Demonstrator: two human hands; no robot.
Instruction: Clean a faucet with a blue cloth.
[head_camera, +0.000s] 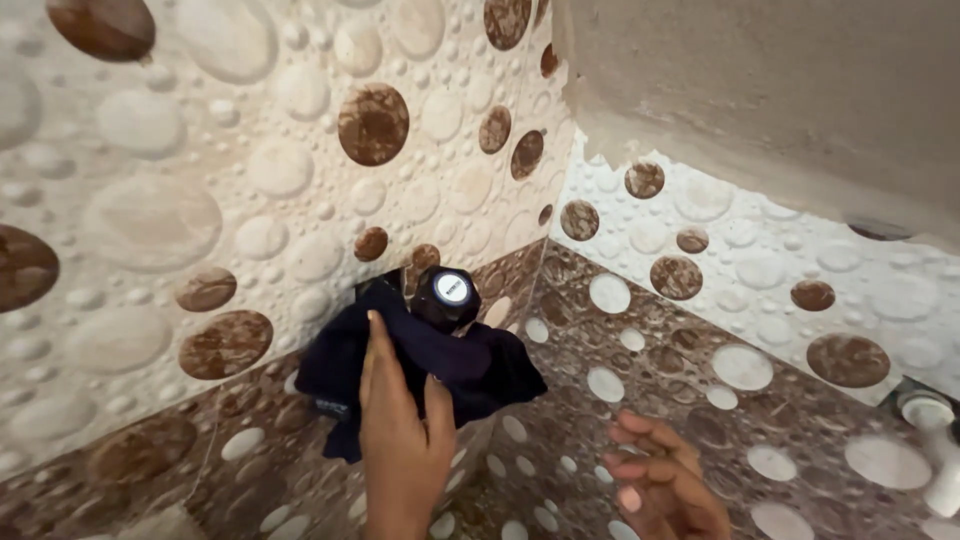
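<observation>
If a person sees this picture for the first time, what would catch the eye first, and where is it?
First, the dark cloth near the centre, pressed against the tiled wall by the left hand, just below a black tap knob with a silver cap. Next, the wall's pattern of brown and white circles all around. The right hand hangs empty at the bottom, fingers curled.

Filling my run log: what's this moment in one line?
left hand: presses dark cloth | black tap knob: wall-mounted | right hand: free
</observation>
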